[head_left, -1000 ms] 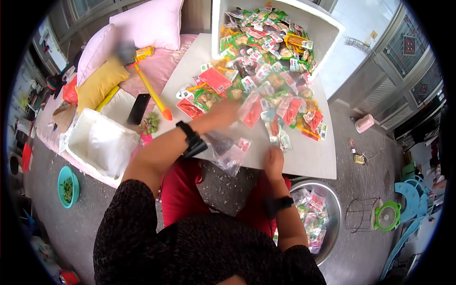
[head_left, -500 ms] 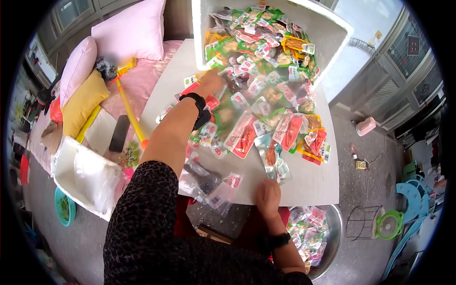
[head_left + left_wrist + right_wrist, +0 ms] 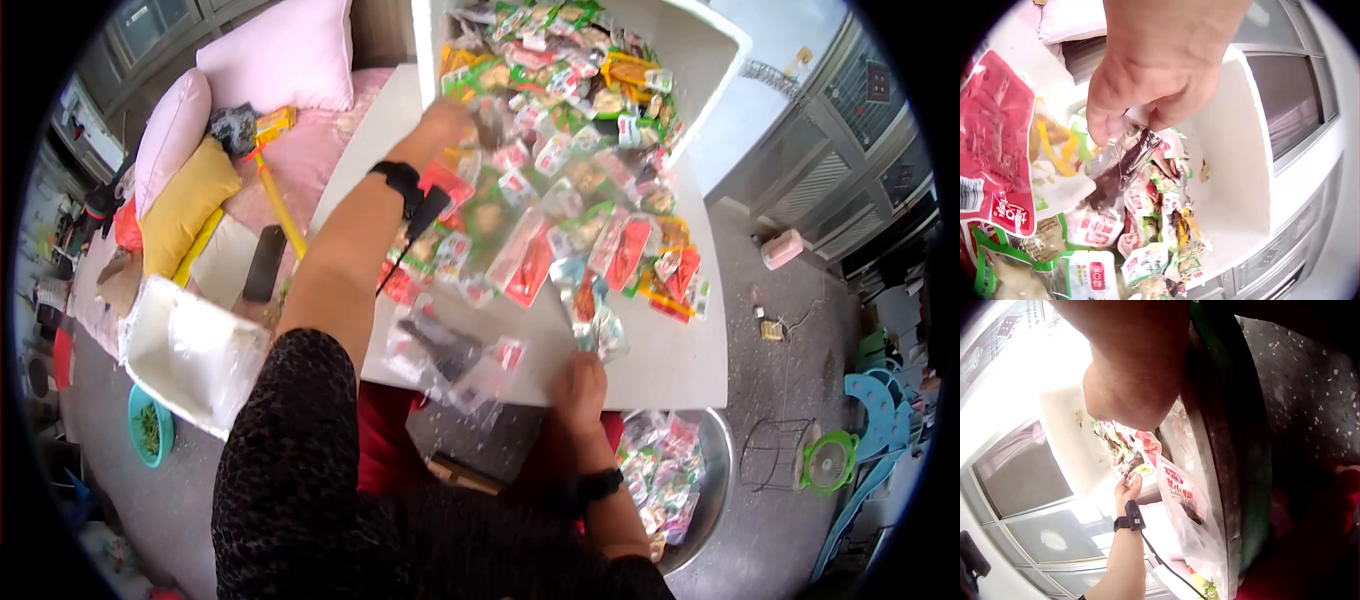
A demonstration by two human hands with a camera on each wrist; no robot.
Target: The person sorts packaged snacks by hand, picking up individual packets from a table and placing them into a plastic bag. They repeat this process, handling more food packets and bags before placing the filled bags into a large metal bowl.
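Observation:
At the left mouth of the foam box, my left hand [image 3: 442, 128] pinches the top of a clear snack packet with dark contents [image 3: 1124, 165] between thumb and fingers. Red, green and yellow snack packets lie around it, including a large red packet [image 3: 994, 134]. My right hand [image 3: 580, 388] rests at the front edge of the table with its fingers bent in; I cannot tell whether they hold anything. Just beyond it lies a silvery-teal packet [image 3: 585, 305]. Between the hands, clear packets with dark contents [image 3: 445, 345] overhang the table edge.
A white foam box [image 3: 428, 50] lies on its side, packets spilling onto the table [image 3: 675, 365]. Below right stands a metal basin [image 3: 722, 480] of packets. On the left are another foam box [image 3: 140, 345], a phone [image 3: 264, 263] and pillows [image 3: 285, 55].
My left hand has gone from the table's middle to the box's left mouth and now pinches a dark packet. The right hand stays by the front edge; the head view has shifted.

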